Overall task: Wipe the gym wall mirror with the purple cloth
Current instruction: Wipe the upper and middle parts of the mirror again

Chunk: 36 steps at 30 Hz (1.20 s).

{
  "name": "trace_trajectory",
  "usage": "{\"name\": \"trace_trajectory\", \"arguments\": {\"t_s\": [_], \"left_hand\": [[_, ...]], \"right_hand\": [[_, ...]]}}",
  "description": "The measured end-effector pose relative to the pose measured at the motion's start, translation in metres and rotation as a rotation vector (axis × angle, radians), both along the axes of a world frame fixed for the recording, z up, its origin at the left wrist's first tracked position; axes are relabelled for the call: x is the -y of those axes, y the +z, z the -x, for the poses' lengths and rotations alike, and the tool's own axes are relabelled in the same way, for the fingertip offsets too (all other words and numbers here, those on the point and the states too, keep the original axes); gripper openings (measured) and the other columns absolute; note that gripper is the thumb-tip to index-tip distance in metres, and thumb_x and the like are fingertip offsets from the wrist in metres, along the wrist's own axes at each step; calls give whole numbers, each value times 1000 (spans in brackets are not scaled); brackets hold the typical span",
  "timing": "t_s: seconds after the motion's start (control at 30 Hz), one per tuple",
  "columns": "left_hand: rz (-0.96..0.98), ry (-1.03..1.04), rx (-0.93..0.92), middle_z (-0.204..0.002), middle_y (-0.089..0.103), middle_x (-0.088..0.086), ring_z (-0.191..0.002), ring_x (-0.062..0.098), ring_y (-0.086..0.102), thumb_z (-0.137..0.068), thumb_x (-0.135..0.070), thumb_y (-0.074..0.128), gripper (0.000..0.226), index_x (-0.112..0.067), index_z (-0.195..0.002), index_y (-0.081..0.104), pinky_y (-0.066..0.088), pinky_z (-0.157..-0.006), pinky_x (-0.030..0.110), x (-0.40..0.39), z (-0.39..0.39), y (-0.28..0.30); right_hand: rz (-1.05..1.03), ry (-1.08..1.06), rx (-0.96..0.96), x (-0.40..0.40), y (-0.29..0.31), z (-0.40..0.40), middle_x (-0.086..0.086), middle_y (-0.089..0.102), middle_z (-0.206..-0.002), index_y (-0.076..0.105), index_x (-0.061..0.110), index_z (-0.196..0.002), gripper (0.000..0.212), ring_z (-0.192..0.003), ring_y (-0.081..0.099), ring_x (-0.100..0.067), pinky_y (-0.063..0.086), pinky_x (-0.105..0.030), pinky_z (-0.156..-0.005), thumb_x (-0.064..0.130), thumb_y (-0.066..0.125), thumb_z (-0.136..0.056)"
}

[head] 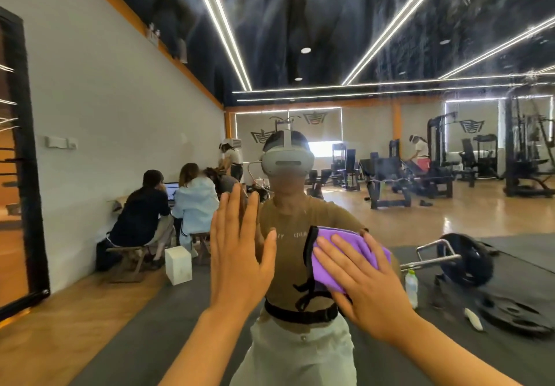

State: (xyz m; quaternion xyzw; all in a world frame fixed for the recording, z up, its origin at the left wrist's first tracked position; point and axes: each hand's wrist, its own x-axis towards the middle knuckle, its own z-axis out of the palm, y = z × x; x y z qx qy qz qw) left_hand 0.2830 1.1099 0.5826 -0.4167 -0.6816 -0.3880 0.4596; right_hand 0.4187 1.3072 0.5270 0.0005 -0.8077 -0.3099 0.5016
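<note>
- Right grip point(369, 283): fingers straight and spread, palm flat over the purple cloth point(345, 250), pressing it against the mirror point(300, 40).
- Purple cloth under the fingers and palm of that grip, its upper left part showing past the fingertips; dark edging down its left side, a dark strap or cord dangling below.
- Left grip point(237, 250): apart, fingers straight and upright, palm toward the glass, holding nothing; just beside the cloth on its left, not touching it. Cannot tell whether the palm touches the glass.
- Mirror filling nearly the whole view, streaked and hazy across its upper part.
- Reflected straight behind the grips: the wearer in a tan top, pale trousers and a white headset point(286, 159).
- Reflected on the floor to the right: a small clear bottle point(411, 288) with a pale green cap, upright; contents cannot be told.
- Near the bottle: a barbell point(450, 258) with a dark plate, more plates point(516, 313) lying flat.
- Reflected to the left: two seated people at a laptop point(171, 191), a white box point(178, 265) on the floor beside them.
- Farther back: weight machines point(420, 172) and benches on a wooden floor.
</note>
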Motion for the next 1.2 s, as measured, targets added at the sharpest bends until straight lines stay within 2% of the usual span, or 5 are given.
{"name": "trace_trajectory", "arguments": {"t_s": [0.17,0.43,0.67,0.87,1.2], "left_hand": [[52,11,26,-166,-6,-4,-152,17,-8,-97,-43,45,73,-24,-158,11,9,-121,47,0,3,-4],[101,64,-33,-166,-4,-2,-153,18,-4,-98,-49,38,71,-24,-158,10,-7,-122,27,9,7,-1],[47,-42,2,-166,3,-4,-152,12,-2,-99,-42,36,65,-21,-158,16,4,-123,32,10,6,-2],[-24,-4,40,-166,6,-2,-152,13,-1,-100,-39,39,63,-19,-157,20,-5,-121,24,15,9,-8],[68,24,6,-166,6,-2,-152,12,-1,-99,-41,39,64,-22,-157,20,-7,-121,21,30,18,-12]], "right_hand": [[64,23,-85,6,33,10,-2,25,-163,26,17,-156,60,-153,18,-21,3,-51,-125,39,37,-102],[393,102,-472,36,179,52,-9,25,-164,27,10,-157,58,-153,18,-27,-2,-47,-124,36,30,-105],[344,114,-299,50,27,48,-6,29,-162,33,12,-155,55,-152,23,-23,8,-52,-124,35,33,-105],[285,45,-122,44,-65,37,4,15,-167,13,23,-161,57,-153,17,-20,5,-47,-125,39,24,-107],[370,184,-355,67,146,72,-9,29,-162,31,10,-155,59,-151,24,-26,-5,-40,-124,31,35,-100]]}}
